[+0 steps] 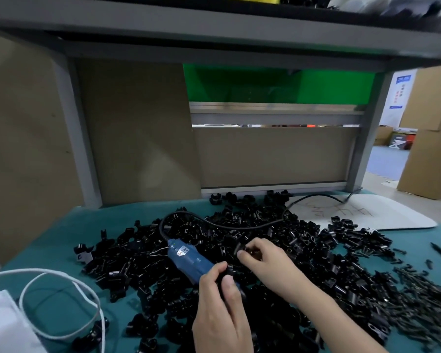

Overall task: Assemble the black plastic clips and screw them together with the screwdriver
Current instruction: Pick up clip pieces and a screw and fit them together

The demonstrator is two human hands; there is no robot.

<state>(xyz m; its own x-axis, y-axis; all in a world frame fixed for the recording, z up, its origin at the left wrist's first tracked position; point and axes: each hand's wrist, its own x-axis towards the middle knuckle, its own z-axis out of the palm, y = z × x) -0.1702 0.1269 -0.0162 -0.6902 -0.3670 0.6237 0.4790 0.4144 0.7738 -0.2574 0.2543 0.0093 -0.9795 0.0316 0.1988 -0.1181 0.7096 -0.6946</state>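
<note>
With our left hand we grip the blue screwdriver near its black front end, fingers curled round it. Just beyond it, our right hand pinches one black clip in thumb and fingertips. The heap of clips spreads under and around both hands.

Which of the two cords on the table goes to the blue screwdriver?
The black cable, which loops over the black clips into the rear of the blue electric screwdriver. The white cord lies apart at the left.
</note>
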